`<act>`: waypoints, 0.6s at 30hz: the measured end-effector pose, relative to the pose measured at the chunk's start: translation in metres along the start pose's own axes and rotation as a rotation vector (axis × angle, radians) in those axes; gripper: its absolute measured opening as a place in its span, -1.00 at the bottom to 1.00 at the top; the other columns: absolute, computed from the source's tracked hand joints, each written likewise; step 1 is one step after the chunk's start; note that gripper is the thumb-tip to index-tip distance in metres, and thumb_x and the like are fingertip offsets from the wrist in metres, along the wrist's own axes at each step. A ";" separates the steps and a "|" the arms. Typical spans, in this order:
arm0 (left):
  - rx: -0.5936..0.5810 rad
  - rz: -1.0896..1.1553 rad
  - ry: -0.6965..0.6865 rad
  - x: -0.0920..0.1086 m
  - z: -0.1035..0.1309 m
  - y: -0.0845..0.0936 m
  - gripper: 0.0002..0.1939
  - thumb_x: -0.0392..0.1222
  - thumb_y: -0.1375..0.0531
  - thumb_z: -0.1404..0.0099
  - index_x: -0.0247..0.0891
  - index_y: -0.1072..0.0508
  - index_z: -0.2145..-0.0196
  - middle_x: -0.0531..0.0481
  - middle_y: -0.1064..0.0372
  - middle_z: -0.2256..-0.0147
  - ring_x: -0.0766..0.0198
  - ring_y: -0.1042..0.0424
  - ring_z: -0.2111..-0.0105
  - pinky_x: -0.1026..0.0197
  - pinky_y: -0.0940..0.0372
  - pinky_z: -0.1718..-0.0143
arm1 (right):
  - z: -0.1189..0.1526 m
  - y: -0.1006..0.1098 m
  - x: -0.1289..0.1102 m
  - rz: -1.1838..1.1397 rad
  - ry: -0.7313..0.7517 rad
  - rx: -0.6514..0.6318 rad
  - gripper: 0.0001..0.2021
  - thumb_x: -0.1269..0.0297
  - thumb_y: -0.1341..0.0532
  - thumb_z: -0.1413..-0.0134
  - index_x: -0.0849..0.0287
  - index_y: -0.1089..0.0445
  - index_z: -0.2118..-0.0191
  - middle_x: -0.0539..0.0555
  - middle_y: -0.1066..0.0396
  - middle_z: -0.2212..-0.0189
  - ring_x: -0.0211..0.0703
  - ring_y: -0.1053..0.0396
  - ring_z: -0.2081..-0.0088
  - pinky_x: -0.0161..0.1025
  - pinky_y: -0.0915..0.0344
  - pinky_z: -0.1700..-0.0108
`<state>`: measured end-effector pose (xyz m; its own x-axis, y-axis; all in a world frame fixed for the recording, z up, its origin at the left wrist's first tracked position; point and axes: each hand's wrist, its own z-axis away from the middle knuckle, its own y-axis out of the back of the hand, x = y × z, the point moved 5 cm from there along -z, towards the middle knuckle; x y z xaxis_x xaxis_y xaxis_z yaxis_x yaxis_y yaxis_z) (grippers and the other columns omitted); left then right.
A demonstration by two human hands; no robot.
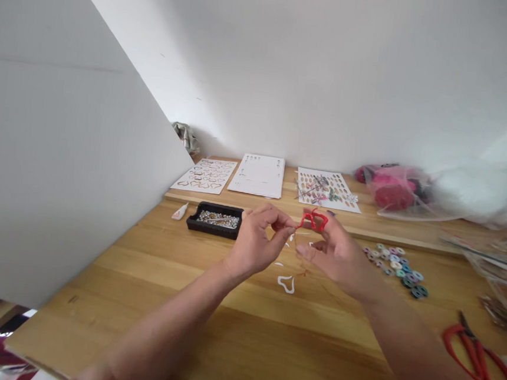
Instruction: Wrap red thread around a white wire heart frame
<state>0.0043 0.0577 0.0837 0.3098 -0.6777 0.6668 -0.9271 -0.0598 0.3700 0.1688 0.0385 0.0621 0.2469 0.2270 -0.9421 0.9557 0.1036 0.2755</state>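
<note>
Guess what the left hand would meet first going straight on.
The left hand would likely meet the red looped piece first, then the right hand; depth is unclear.

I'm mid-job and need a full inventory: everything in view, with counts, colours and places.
Looped piece: one, red, between the hands
Heart-like cutout: one, white, table centre
Scraps: several, white, near the cutout
Tray: one, black, left of centre, holding many mixed beads
Tube: one, white, left of tray
Sheets: at least three, white, along the back
Small discs: many, mixed colours, right
Scissors: one pair, red-handled, near right
Bagged bundles: pink and white, back right; count unclear
Cloth-like bundle: one, greyish, back left
Thin strips: brownish, far right, uncountable
Table: one, wooden
Hands: two, left, right
</note>
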 end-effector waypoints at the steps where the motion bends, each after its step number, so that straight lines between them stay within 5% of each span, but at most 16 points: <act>1: -0.001 -0.024 -0.008 0.001 0.001 -0.001 -0.93 -0.33 -0.26 -0.25 -0.24 -0.49 0.40 0.04 -0.46 0.41 0.31 -0.41 0.36 0.16 -0.27 0.21 | 0.001 -0.003 -0.003 -0.098 0.015 0.010 -0.39 0.14 -0.37 -0.01 -0.04 -0.20 -0.19 0.16 -0.24 -0.18 -0.16 -0.40 0.19 -0.25 -0.36 0.33; 5: 0.004 -0.110 -0.035 0.004 0.003 -0.003 -0.94 -0.32 -0.26 -0.26 -0.22 -0.50 0.38 0.06 -0.47 0.40 0.31 -0.40 0.35 0.13 -0.20 0.18 | 0.003 -0.018 -0.001 -0.360 -0.033 0.063 -0.57 0.11 -0.35 -0.03 0.10 -0.32 0.01 0.11 -0.39 0.12 -0.31 -0.34 0.42 -0.33 -0.24 0.49; 9: -0.007 -0.138 -0.021 0.003 0.006 -0.007 -0.95 -0.27 -0.27 -0.28 -0.20 -0.53 0.36 0.07 -0.47 0.40 0.31 -0.39 0.36 0.11 -0.15 0.18 | 0.001 -0.017 0.006 -0.347 -0.022 0.204 -0.72 0.08 -0.34 -0.04 0.16 -0.37 0.24 -0.07 -0.25 0.50 -0.41 -0.01 0.61 -0.36 0.05 0.61; 14: -0.054 -0.087 0.035 -0.005 0.007 -0.015 -0.95 -0.26 -0.27 -0.27 -0.21 -0.55 0.35 0.04 -0.48 0.40 0.33 -0.35 0.40 0.16 -0.19 0.21 | -0.002 -0.009 0.014 -0.206 0.035 0.258 -0.77 0.10 -0.31 -0.09 0.17 -0.38 0.34 -0.10 -0.14 0.59 -0.36 0.01 0.57 -0.33 0.10 0.56; 18: -0.133 0.080 0.207 -0.021 0.006 -0.018 -0.95 -0.26 -0.28 -0.23 -0.24 -0.58 0.36 0.02 -0.49 0.43 0.33 -0.36 0.43 0.24 -0.25 0.34 | -0.003 -0.007 0.020 -0.143 0.033 0.244 -0.77 0.09 -0.30 -0.10 0.17 -0.40 0.34 -0.11 -0.08 0.60 -0.36 0.09 0.57 -0.31 0.16 0.54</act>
<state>0.0135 0.0686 0.0597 0.2855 -0.5110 0.8108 -0.9190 0.0940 0.3829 0.1669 0.0456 0.0422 0.1056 0.2584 -0.9603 0.9917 -0.0984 0.0825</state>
